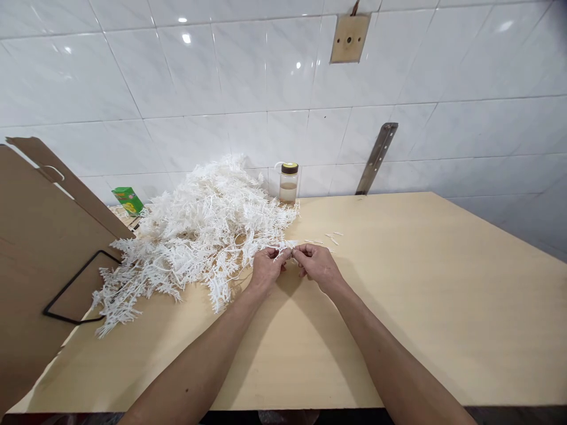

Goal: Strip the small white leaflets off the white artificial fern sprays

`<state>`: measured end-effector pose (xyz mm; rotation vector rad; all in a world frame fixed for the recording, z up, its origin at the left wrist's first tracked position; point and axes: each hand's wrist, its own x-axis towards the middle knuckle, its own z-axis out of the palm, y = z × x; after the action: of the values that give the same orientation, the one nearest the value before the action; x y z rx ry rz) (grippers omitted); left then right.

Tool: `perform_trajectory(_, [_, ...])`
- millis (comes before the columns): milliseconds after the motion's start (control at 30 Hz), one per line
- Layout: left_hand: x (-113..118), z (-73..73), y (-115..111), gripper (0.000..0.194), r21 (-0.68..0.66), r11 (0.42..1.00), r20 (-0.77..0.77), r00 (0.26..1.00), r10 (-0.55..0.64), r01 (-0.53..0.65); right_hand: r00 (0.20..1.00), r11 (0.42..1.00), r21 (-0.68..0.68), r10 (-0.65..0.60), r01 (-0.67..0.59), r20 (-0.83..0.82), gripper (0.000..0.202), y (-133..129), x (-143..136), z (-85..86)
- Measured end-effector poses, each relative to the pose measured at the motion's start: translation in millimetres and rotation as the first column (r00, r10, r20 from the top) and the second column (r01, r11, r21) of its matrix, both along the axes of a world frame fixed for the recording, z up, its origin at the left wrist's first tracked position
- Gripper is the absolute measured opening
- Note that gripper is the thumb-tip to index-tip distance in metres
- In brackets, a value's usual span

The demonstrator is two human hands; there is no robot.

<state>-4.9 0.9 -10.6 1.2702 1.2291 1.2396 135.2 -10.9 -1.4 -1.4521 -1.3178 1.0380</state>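
Over a pale table [443, 295], beside a big white pile of plastic-looking foliage [208, 218], two hands work at one small piece.
At the pile's near right edge, the left hand [268, 267] and right hand [319, 265] meet, thumbs and fingers pinched nearly closed on a white sprig [280, 255]; small white slivers [334, 238] lie beyond, far right. The step seems to be joining or parting bits, calling next for a steady left pinch.
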Motion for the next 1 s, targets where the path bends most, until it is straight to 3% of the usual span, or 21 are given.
perform_trajectory(167, [1, -1.2, 1, 0.038, 0.015, 0.999, 0.054, 0.997, -0.051, 0.051, 0.998, 0.997, -0.076, 0.017, -0.021, -0.055, 0.020, 3, 2, -4.3])
perform_trajectory(467, [-4, 10.3, 0, 0.039, -0.077, 0.994, 0.056, 0.995, -0.078, 0.082, 1.000, 0.999, 0.049, -0.002, 0.001, 0.011, 0.016, -3, -1, 0.1])
perform_trajectory(633, [-6, 15.4, -3, 0.037, -0.125, 0.985, 0.025, 0.993, -0.119, 0.121, 0.999, 0.999, -0.022, 0.038, -0.038, 0.021, 0.014, 0, 2, -4.8])
perform_trajectory(733, [-3, 11.2, -2, 0.035, -0.068, 0.995, -0.066, 0.995, -0.072, 0.068, 0.998, 0.996, -0.067, 0.056, -0.053, 0.041, 0.011, 2, 3, -7.8])
perform_trajectory(833, [0, 6.8, -3, 0.032, 0.054, 0.998, -0.174, 0.984, 0.021, -0.012, 0.984, 0.997, -0.072, 0.034, -0.022, 0.172, 0.009, 3, 1, -7.0])
perform_trajectory(933, [1, 6.3, -6, 0.029, 0.087, 0.996, -0.159, 0.987, 0.025, -0.011, 0.881, 0.989, 0.111, -0.136, 0.096, 0.452, 0.009, 2, 2, -2.0])
perform_trajectory(1000, [2, 7.6, -8, 0.033, 0.041, 0.999, -0.093, 0.995, -0.030, 0.034, 0.820, 0.966, 0.219, -0.237, 0.140, 0.521, 0.009, 0, 5, 1.9])
